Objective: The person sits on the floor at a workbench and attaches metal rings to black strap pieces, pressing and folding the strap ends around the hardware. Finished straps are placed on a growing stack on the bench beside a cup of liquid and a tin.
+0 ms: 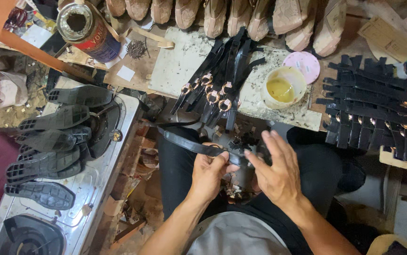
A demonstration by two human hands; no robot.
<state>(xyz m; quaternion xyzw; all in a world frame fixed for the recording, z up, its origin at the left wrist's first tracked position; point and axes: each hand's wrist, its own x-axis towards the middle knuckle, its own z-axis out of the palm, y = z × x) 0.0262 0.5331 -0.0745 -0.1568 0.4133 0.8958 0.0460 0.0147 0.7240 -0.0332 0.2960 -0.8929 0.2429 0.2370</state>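
At far left, black soles [47,146] lie stacked on the stove [100,186]. At centre frame our left hand [209,172] pinches the black strap [191,146]; our right hand [276,172], fingers together, grips its end. We judge we're working the strap; next calls for a steady hold.

Black soles [47,160] on stove [95,189] — glue tub [282,88], tin can [88,29].

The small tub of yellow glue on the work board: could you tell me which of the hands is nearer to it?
Right. The right hand lies almost straight below the tub of yellow glue; the left hand, pinching the black strap, is further to the left.
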